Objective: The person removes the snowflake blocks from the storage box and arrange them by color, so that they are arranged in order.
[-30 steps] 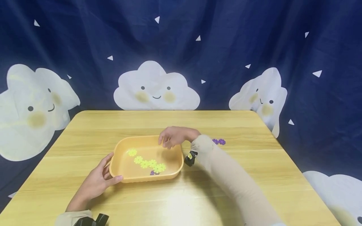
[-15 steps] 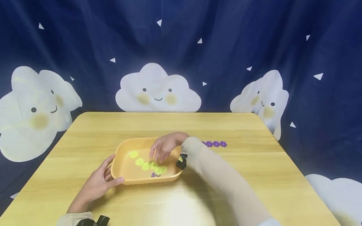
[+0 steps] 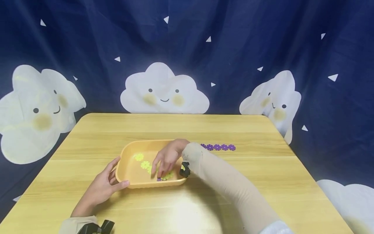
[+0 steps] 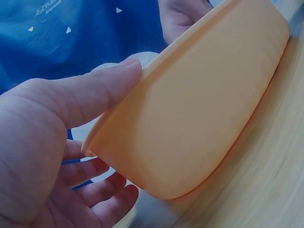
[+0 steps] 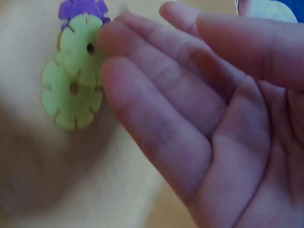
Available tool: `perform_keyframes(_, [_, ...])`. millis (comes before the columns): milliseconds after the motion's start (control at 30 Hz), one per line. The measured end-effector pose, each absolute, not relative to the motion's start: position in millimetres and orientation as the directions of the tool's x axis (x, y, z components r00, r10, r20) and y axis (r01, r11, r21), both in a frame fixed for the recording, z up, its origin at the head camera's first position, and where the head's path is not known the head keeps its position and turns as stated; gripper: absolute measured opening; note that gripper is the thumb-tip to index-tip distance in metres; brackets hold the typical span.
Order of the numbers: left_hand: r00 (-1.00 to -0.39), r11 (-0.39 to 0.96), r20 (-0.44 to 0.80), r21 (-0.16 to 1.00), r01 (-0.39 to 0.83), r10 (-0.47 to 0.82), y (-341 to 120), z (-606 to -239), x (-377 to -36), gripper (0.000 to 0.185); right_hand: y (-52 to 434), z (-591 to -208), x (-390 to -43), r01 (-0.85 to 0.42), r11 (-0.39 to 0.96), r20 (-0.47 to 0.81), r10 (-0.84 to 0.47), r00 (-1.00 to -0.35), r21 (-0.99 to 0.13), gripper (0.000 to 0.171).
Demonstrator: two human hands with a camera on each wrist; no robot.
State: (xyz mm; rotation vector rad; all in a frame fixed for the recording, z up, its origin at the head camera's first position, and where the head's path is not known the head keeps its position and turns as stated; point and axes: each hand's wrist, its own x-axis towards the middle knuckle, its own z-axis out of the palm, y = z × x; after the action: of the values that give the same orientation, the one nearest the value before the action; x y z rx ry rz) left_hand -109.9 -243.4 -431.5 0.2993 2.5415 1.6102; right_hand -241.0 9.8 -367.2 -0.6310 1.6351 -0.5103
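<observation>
On the table [image 3: 248,130], the orange tray [image 3: 132,175] sits much as a second ago, its end clamped in my left hand [image 3: 100,188], thumb on the near rim, fingers round the side. My right hand [image 3: 168,157] has dropped from the far edge into the tray, fingers straight and downward, thumb apart from them. Beyond that wrist, the purple row [image 3: 217,147] shows five pieces instead of two. Yellow flowers [image 3: 145,165] lie beneath and left of my fingertips, with a purple flower [image 3: 159,179] just beside; I can't tell whether I touch them.

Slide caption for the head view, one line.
Left hand holds an orange tray; right hand reaches inside toward yellow flower pieces; a row of purple pieces lies on the table.
</observation>
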Motion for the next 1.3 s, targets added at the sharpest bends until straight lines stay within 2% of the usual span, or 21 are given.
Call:
perform_keyframes(100, [-0.974,0.425,-0.002,0.900,0.096,0.225,-243,-431,-110,0.102,6,-367,-238,-0.136,0.757,-0.758,-0.650,-0.054,-0.639,0.042])
perform_keyframes(167, [-0.975,0.429,-0.007,0.899,0.092,0.223,-243,-430,-110,0.103,4,-367,-238,-0.181,0.755,-0.761,-0.647,-0.049,-0.630,0.043])
perform_keyframes(233, [-0.975,0.429,-0.009,0.899,0.089,0.221,-243,-430,-110,0.103,4,-366,-239,-0.240,0.747,-0.758,-0.650,-0.064,-0.620,0.047])
perform_keyframes(333, [-0.975,0.427,-0.013,0.900,0.084,0.220,-242,-430,-110,0.103,4,-366,-244,-0.293,0.746,-0.749,-0.650,-0.127,-0.598,0.057])
perform_keyframes(467, [-0.976,0.429,-0.015,0.900,0.082,0.218,-242,-430,-110,0.103,6,-365,-248,-0.244,0.751,-0.735,-0.656,-0.171,-0.614,0.063])
perform_keyframes(533, [-0.976,0.431,-0.016,0.899,0.082,0.218,-242,-430,-110,0.103,6,-366,-247,-0.171,0.745,-0.732,-0.666,-0.146,-0.644,0.058])
perform_keyframes(633, [-0.976,0.435,-0.019,0.897,0.079,0.217,-242,-430,-110,0.103,5,-367,-242,-0.067,0.756,-0.752,-0.655,-0.072,-0.652,0.053])
perform_keyframes(700, [-0.975,0.431,-0.019,0.899,0.080,0.219,-241,-430,-110,0.103,3,-367,-238,-0.051,0.769,-0.769,-0.639,-0.022,-0.638,0.053])
perform_keyframes(767, [-0.975,0.428,-0.018,0.900,0.080,0.221,-241,-429,-110,0.103,1,-368,-235,-0.059,0.776,-0.776,-0.630,-0.010,-0.629,0.055])
perform_keyframes(867, [-0.974,0.420,-0.013,0.904,0.086,0.227,-241,-428,-110,0.103,-1,-368,-236,-0.127,0.764,-0.766,-0.641,-0.050,-0.632,0.062])
perform_keyframes(967, [-0.973,0.411,-0.009,0.907,0.089,0.230,-241,-428,-110,0.103,0,-368,-241,-0.217,0.743,-0.733,-0.666,-0.139,-0.633,0.065])
perform_keyframes(1033, [-0.974,0.404,-0.011,0.911,0.085,0.228,-242,-429,-110,0.103,1,-368,-245,-0.336,0.707,-0.692,-0.697,-0.185,-0.622,0.063])
perform_keyframes(1100, [-0.974,0.405,-0.011,0.910,0.083,0.224,-242,-430,-110,0.103,2,-369,-249,-0.394,0.677,-0.650,-0.727,-0.222,-0.622,0.060])
perform_keyframes(1300, [-0.974,0.402,-0.012,0.912,0.082,0.227,-243,-431,-110,0.102,8,-375,-259,-0.316,0.617,-0.564,-0.787,-0.250,-0.721,0.052])
